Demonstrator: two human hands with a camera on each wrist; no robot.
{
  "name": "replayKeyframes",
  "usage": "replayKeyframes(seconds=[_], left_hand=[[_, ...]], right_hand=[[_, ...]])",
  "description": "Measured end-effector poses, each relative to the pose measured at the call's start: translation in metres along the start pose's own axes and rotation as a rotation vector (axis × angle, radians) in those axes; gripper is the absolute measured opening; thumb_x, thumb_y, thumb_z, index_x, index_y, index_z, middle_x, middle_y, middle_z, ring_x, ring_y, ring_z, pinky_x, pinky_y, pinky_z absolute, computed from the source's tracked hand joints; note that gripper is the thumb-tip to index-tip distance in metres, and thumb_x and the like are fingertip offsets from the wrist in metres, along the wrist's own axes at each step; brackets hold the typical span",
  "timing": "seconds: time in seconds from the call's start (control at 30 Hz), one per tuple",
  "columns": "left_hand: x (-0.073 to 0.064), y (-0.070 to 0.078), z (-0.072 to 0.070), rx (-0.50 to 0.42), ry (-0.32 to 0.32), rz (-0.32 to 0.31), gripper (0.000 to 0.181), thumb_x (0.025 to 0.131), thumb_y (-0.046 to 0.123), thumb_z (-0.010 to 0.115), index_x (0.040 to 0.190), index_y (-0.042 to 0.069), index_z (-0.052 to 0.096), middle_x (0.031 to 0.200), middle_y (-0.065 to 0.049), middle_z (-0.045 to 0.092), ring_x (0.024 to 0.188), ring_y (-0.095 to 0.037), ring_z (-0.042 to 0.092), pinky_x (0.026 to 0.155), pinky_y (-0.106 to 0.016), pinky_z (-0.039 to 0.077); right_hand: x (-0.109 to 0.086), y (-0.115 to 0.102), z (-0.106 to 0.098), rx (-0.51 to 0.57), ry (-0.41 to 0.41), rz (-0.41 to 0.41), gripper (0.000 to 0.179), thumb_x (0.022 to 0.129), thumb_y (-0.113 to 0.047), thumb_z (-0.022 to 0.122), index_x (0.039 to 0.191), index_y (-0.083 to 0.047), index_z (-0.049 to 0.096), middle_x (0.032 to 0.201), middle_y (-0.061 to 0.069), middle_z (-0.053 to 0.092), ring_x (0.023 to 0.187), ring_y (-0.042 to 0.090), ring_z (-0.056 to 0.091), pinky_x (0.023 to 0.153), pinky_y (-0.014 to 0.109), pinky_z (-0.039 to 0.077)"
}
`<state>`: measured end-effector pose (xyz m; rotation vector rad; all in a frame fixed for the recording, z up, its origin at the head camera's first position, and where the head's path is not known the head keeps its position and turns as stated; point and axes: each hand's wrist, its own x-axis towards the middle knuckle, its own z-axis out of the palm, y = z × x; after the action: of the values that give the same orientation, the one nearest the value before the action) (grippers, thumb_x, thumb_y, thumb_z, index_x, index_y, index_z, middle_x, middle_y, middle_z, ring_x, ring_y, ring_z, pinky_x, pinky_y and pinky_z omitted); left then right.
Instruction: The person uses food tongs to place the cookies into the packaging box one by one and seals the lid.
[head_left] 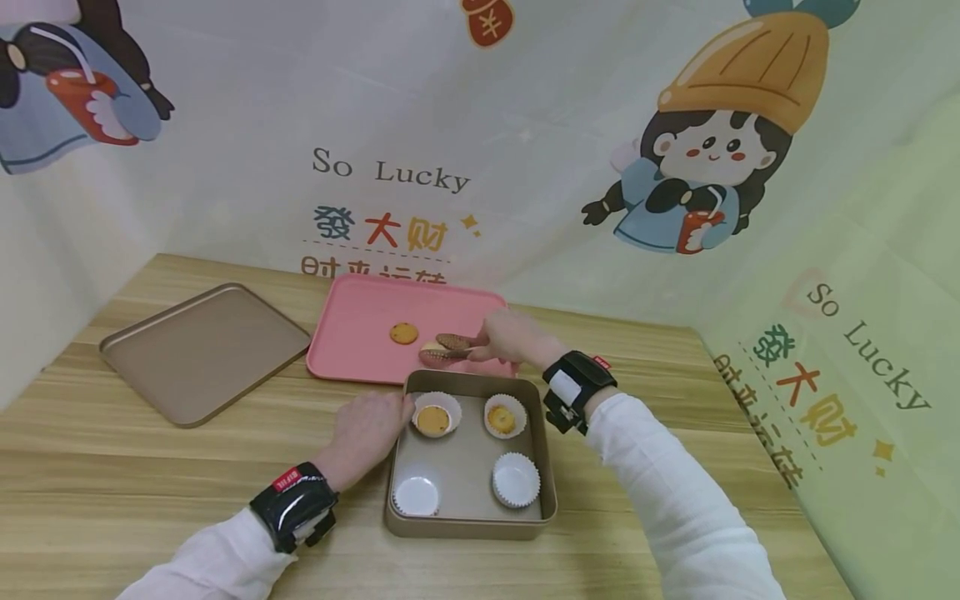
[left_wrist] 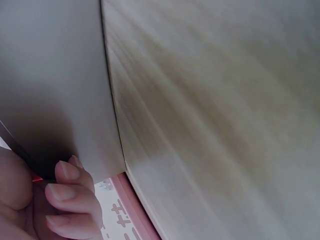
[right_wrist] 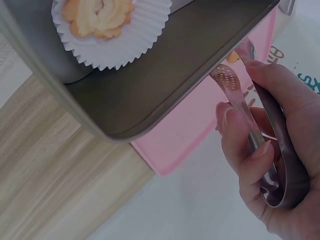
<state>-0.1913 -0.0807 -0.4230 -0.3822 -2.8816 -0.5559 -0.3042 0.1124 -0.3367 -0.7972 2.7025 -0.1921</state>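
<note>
My left hand (head_left: 369, 435) grips the left wall of a square, brown-gold baking pan (head_left: 468, 527) near its far corner; its fingers (left_wrist: 70, 192) lie against the outside. My right hand (head_left: 517, 337) holds metal tongs (right_wrist: 274, 112) with perforated heads. Over the pink tray (head_left: 360, 325), the tong heads stand around a pale cookie (head_left: 431, 347), partly hidden by them. A round, golden cookie (head_left: 403, 332) lies left of it. Inside the pan, the far-left paper cup (head_left: 453, 403) and far-right paper cup (head_left: 491, 426) each hold a cookie. The near-left cup (head_left: 416, 497) and near-right cup (head_left: 516, 480) hold nothing.
A flat brown baking sheet (head_left: 202, 354) lies on the wooden table (head_left: 225, 467), left of the pink tray and almost touching it. Printed cloth (head_left: 525, 167) hangs behind the table and along its sides. The pan's far wall stands close to the tray's near edge.
</note>
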Motion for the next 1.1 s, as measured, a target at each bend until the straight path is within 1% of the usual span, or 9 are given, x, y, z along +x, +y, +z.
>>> replayKeyframes(seconds=[0.17, 0.33, 0.43, 0.57, 0.67, 0.8, 0.87, 0.97, 1.1], left_hand=[[0.0, 0.0, 0.0, -0.01, -0.006, -0.008, 0.039, 0.095, 0.022, 0.045, 0.058, 0.011, 0.042, 0.051, -0.002, 0.038, 0.046, -0.018, 0.04, 0.037, -0.03, 0.035], [0.001, 0.0, 0.0, -0.008, -0.016, 0.001, 0.037, 0.095, 0.021, 0.045, 0.059, 0.01, 0.042, 0.051, -0.002, 0.037, 0.046, -0.018, 0.04, 0.037, -0.03, 0.035], [0.001, 0.0, -0.001, 0.005, -0.018, 0.011, 0.036, 0.095, 0.02, 0.045, 0.06, 0.01, 0.042, 0.051, -0.002, 0.037, 0.046, -0.018, 0.04, 0.037, -0.031, 0.036], [0.001, 0.001, -0.002, 0.027, -0.015, 0.032, 0.035, 0.095, 0.019, 0.046, 0.061, 0.01, 0.042, 0.051, -0.002, 0.037, 0.046, -0.018, 0.04, 0.036, -0.031, 0.036], [0.0, 0.0, -0.001, 0.023, -0.013, 0.035, 0.035, 0.095, 0.019, 0.046, 0.061, 0.009, 0.043, 0.051, -0.002, 0.037, 0.046, -0.018, 0.04, 0.036, -0.031, 0.036], [0.0, 0.0, -0.001, 0.006, -0.007, 0.022, 0.036, 0.095, 0.02, 0.045, 0.061, 0.009, 0.043, 0.052, -0.002, 0.037, 0.046, -0.019, 0.041, 0.037, -0.031, 0.036], [0.001, 0.0, -0.001, 0.013, -0.003, 0.024, 0.036, 0.095, 0.02, 0.044, 0.061, 0.009, 0.042, 0.051, -0.002, 0.038, 0.045, -0.019, 0.041, 0.036, -0.031, 0.036], [0.001, -0.001, 0.0, 0.037, 0.002, 0.042, 0.035, 0.095, 0.019, 0.045, 0.061, 0.009, 0.042, 0.051, -0.002, 0.037, 0.045, -0.018, 0.041, 0.036, -0.031, 0.036], [0.0, -0.001, 0.001, 0.048, 0.006, 0.059, 0.035, 0.095, 0.018, 0.045, 0.061, 0.01, 0.042, 0.051, -0.002, 0.036, 0.045, -0.018, 0.04, 0.036, -0.032, 0.036]], right_hand=[[-0.008, 0.003, -0.009, -0.07, 0.046, -0.008, 0.021, 0.084, -0.027, 0.064, 0.079, -0.007, 0.067, 0.065, 0.005, 0.06, 0.045, 0.015, 0.055, 0.04, 0.023, 0.041], [-0.027, 0.003, -0.02, -0.16, 0.096, -0.039, 0.022, 0.085, -0.03, 0.063, 0.079, -0.009, 0.063, 0.075, 0.003, 0.061, 0.039, 0.01, 0.052, 0.044, 0.023, 0.042], [-0.043, 0.001, -0.025, -0.247, 0.167, -0.104, 0.022, 0.084, -0.031, 0.064, 0.079, -0.01, 0.063, 0.071, 0.001, 0.058, 0.041, 0.007, 0.049, 0.045, 0.023, 0.04], [-0.063, -0.001, -0.025, -0.299, 0.275, -0.224, 0.019, 0.083, -0.028, 0.066, 0.085, -0.009, 0.067, 0.056, -0.005, 0.048, 0.045, 0.006, 0.042, 0.042, 0.023, 0.035], [-0.079, -0.003, -0.02, -0.335, 0.351, -0.29, 0.022, 0.08, -0.029, 0.069, 0.09, -0.009, 0.069, 0.049, -0.007, 0.041, 0.043, 0.005, 0.038, 0.04, 0.022, 0.03], [-0.101, -0.009, -0.009, -0.422, 0.454, -0.381, 0.028, 0.077, -0.033, 0.071, 0.091, -0.009, 0.07, 0.046, -0.008, 0.043, 0.039, 0.003, 0.037, 0.036, 0.02, 0.027], [-0.111, -0.012, -0.003, -0.45, 0.487, -0.424, 0.032, 0.076, -0.034, 0.072, 0.092, -0.007, 0.07, 0.047, -0.008, 0.044, 0.038, 0.003, 0.036, 0.035, 0.019, 0.026], [-0.125, -0.018, 0.008, -0.456, 0.49, -0.472, 0.031, 0.076, -0.034, 0.072, 0.091, -0.007, 0.067, 0.049, -0.008, 0.04, 0.039, 0.003, 0.032, 0.034, 0.018, 0.024], [-0.136, -0.028, 0.022, -0.473, 0.467, -0.516, 0.03, 0.075, -0.035, 0.072, 0.09, -0.009, 0.065, 0.05, -0.009, 0.034, 0.038, 0.002, 0.026, 0.033, 0.017, 0.024]])
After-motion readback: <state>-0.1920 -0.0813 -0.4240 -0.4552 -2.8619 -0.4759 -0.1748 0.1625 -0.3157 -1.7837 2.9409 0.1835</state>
